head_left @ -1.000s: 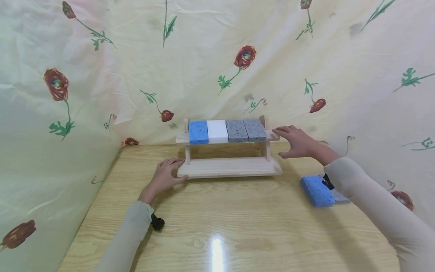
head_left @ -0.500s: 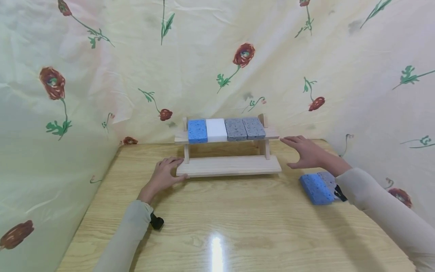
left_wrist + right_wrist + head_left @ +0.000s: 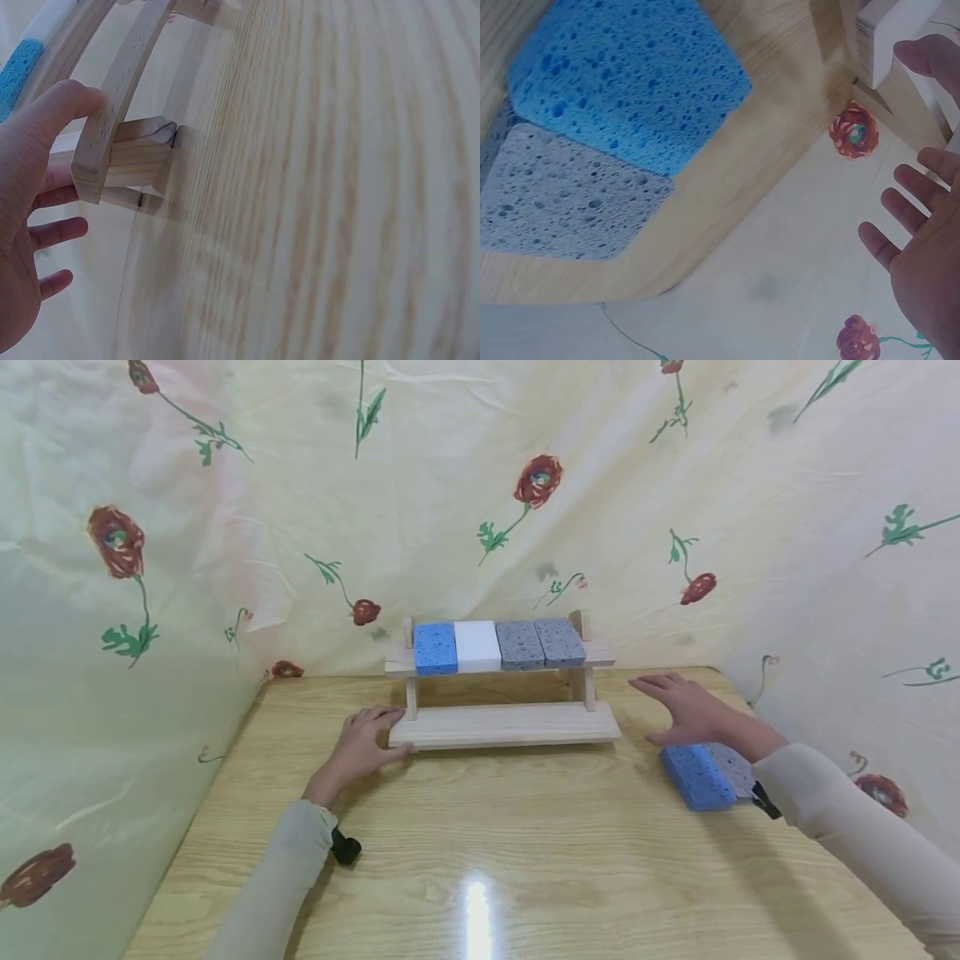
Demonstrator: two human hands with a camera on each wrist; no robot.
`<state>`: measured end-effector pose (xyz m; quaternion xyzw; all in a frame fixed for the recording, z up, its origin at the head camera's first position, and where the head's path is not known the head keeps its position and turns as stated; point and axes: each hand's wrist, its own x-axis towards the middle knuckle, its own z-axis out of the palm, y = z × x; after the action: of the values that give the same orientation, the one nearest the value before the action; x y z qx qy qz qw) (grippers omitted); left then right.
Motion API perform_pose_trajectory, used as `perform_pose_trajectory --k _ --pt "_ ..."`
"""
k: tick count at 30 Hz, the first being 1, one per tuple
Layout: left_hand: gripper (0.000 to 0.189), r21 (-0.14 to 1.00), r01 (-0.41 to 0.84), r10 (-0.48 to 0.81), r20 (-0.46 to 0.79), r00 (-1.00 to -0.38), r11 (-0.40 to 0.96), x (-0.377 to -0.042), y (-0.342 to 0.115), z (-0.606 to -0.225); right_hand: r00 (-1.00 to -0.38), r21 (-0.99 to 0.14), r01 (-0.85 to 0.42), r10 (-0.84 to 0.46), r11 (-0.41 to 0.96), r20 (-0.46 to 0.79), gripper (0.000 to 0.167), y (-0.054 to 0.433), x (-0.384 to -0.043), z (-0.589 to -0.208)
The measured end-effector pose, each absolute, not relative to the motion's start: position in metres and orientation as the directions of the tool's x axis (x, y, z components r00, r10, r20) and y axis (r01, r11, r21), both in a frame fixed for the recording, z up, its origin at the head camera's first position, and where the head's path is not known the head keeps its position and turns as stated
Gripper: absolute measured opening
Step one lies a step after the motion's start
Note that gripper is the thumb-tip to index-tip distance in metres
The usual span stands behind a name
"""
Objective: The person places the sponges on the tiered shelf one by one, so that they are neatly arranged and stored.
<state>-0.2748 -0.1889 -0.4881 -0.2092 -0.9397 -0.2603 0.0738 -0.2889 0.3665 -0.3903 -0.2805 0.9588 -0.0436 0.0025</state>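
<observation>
A small two-tier wooden shelf stands on the table. On its upper board lie a blue sponge, a white sponge and two grey sponges, side by side. My left hand grips the left end of the lower board, thumb at the front edge; the left wrist view shows the thumb on the wood. My right hand hovers to the right of the shelf, fingers spread and holding nothing. Below it lie another blue sponge and a grey sponge, partly overlapping.
A light wood-grain table carries everything. Flower-printed cloth hangs close behind the shelf and along both sides. The lower board of the shelf bears no sponge.
My right hand has drawn away from the upper board's right end, moving right and toward me above the loose sponges. The left hand keeps its place on the shelf.
</observation>
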Motion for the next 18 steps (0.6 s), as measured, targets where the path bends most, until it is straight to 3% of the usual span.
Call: perform_pose_trajectory --k 18 --pt "0.073 0.467 0.405 0.341 0.219 -0.914 0.786 -0.275 -0.188 -0.487 -0.84 -0.063 -0.534 -0.538 0.843 -0.069 0.093 0.396 -0.266 -0.4"
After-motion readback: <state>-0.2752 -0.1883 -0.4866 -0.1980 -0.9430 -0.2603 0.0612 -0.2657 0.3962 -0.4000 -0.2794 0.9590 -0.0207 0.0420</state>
